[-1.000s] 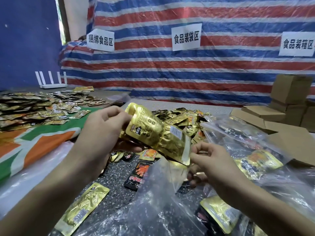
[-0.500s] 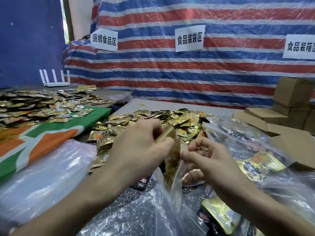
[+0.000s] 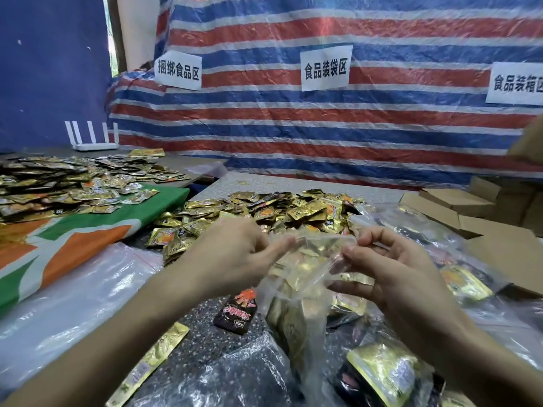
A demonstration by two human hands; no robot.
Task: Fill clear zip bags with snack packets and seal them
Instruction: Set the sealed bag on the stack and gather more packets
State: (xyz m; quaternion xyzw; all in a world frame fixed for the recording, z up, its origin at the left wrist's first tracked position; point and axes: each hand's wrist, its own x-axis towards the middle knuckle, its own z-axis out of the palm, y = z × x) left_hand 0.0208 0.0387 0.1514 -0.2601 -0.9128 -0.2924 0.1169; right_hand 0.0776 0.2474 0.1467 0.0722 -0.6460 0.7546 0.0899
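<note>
I hold a clear zip bag (image 3: 302, 292) upright between both hands over the speckled table (image 3: 202, 318). Gold snack packets show through its plastic. My left hand (image 3: 235, 254) pinches the left end of the bag's top edge. My right hand (image 3: 390, 265) pinches the right end of that edge. A heap of gold snack packets (image 3: 264, 210) lies just behind my hands. A black and red packet (image 3: 238, 311) and a long gold packet (image 3: 152, 359) lie loose on the table below my left arm.
More packets cover a green and orange cloth (image 3: 73, 230) at left. Filled clear bags (image 3: 458, 277) lie at right, with flat cardboard boxes (image 3: 458, 201) behind them. A striped tarp with paper signs (image 3: 324, 67) closes the back. A white router (image 3: 94, 142) stands far left.
My left hand slid the big gold packet down into the clear bag and let it go. Both hands then moved to the bag's top edge and pinch it.
</note>
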